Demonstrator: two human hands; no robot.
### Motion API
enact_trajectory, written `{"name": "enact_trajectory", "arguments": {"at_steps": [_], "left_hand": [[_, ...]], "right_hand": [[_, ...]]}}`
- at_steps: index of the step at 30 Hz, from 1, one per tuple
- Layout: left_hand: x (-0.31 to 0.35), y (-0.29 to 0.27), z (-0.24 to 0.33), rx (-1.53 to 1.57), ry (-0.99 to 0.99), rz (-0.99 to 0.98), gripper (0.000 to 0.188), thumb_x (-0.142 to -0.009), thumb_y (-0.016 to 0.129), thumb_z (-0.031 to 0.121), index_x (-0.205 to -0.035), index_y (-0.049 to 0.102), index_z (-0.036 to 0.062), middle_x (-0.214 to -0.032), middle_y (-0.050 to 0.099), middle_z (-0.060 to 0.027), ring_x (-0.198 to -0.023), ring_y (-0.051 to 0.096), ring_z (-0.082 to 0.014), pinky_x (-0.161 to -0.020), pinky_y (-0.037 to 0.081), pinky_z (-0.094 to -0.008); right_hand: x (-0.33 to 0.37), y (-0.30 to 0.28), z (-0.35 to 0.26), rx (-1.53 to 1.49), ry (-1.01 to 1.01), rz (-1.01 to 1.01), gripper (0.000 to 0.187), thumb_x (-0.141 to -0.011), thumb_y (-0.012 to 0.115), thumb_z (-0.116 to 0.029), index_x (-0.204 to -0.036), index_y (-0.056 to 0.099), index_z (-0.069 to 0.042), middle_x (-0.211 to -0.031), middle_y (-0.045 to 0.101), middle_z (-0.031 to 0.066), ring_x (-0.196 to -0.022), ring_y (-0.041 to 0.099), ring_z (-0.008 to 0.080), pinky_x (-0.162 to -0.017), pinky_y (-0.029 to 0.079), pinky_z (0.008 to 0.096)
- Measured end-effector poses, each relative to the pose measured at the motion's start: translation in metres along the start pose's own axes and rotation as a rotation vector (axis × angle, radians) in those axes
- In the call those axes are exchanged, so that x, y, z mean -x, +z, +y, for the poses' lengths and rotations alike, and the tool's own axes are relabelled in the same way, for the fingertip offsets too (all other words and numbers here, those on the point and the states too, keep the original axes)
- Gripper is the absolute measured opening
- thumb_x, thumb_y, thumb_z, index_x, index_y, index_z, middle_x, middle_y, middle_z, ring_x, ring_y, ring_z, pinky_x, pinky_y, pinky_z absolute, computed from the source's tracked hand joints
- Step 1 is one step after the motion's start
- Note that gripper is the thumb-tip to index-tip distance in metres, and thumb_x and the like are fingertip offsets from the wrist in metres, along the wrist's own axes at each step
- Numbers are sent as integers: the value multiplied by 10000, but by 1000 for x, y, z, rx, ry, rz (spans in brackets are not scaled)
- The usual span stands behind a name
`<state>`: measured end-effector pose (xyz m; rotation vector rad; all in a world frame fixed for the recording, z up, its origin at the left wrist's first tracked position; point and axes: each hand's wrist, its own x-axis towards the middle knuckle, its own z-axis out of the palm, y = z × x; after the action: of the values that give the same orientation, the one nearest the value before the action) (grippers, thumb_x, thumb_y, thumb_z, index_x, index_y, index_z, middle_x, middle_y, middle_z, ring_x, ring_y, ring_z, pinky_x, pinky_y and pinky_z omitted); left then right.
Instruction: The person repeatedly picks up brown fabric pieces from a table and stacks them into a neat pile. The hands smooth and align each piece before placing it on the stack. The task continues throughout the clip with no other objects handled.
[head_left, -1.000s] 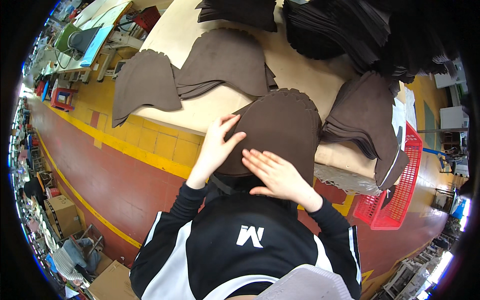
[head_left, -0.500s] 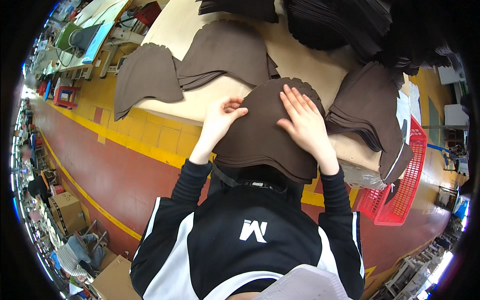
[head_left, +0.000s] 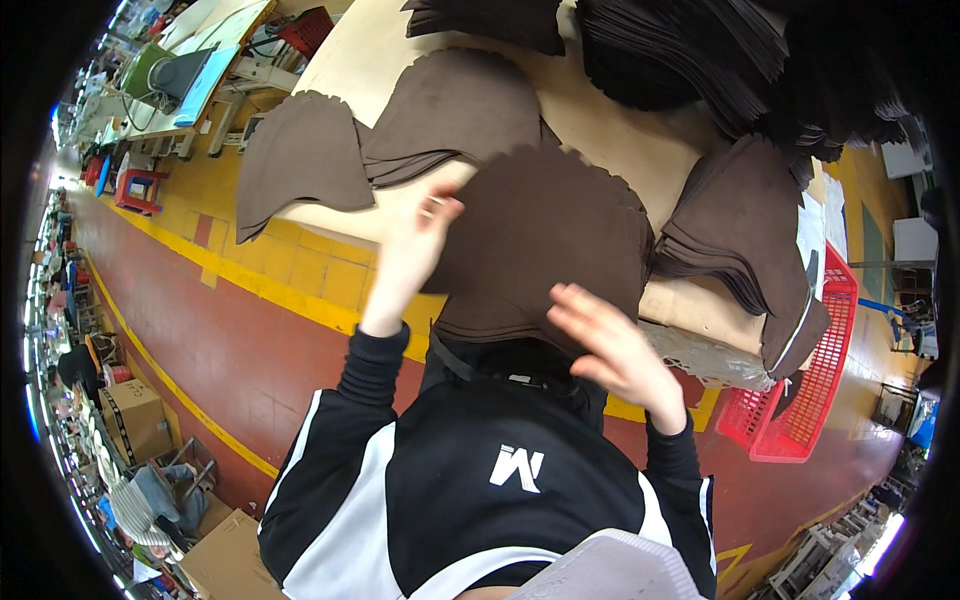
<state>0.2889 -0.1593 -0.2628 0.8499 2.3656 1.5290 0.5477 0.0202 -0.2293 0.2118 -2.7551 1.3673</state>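
Observation:
A stack of dark brown, dome-shaped cut pieces [head_left: 555, 225] with notched curved edges lies at the table's near edge, in front of me. Its top piece sits askew over the layers below, and its left side is blurred by motion. At that left side, my left hand [head_left: 415, 240] has its fingers curled, thumb and fingertips closed on the piece's edge. My right hand [head_left: 615, 355] is open, fingers stretched out, over the stack's lower right part; whether it touches the material I cannot tell.
More brown stacks lie on the beige table [head_left: 600, 135]: one at left [head_left: 305, 150], one farther back [head_left: 455, 110], one at right [head_left: 725, 220]. Dark piles [head_left: 680, 60] fill the far right. A red plastic basket [head_left: 800, 400] stands below the table's right end.
My right hand has drawn back toward me from the stack's upper part to its lower right. My left hand has moved left, and the top piece has shifted with it.

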Motion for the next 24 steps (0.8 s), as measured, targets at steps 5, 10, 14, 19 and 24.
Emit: {"name": "enact_trajectory", "arguments": {"at_steps": [5,10,14,19,24], "left_hand": [[-56,-139,-38,-251,108,454,263,-957,662,75,-1214,678,18,-1086,677,-64,-986,647,-155,-892,529,-318],[-61,-180,-43,-961,335,576,373,-958,662,174,-1316,624,78,-1345,561,-137,-1205,568,-306,-1055,439,-424],[-14,-88,-25,-171,127,64,301,-956,664,133,-1248,661,58,-1221,639,-80,-1062,618,-187,-926,504,-312],[30,20,-6,-28,13,-255,561,-765,858,205,-1254,630,51,-1016,599,-47,-883,546,-155,-800,469,-300],[25,36,-11,-36,-38,-202,559,-667,913,242,-1091,630,12,-911,570,-48,-869,539,-165,-787,465,-303]], "right_hand": [[-35,-33,-2,412,109,218,605,-880,711,-161,-1437,513,-33,-1538,449,158,-1444,390,359,-1184,318,470],[-82,-17,55,753,103,314,704,-956,617,-415,-1508,397,-36,-1567,406,154,-1453,381,314,-1199,290,457],[-81,18,54,694,33,136,828,-909,615,-538,-1510,383,-19,-1600,354,162,-1481,344,292,-1215,260,437],[-47,41,23,616,-28,-58,875,-897,581,-606,-1519,376,-26,-1601,351,161,-1470,361,284,-1196,294,426],[-14,41,3,427,-36,-242,799,-950,535,-576,-1521,381,-39,-1607,347,134,-1480,346,270,-1208,290,416]]}}
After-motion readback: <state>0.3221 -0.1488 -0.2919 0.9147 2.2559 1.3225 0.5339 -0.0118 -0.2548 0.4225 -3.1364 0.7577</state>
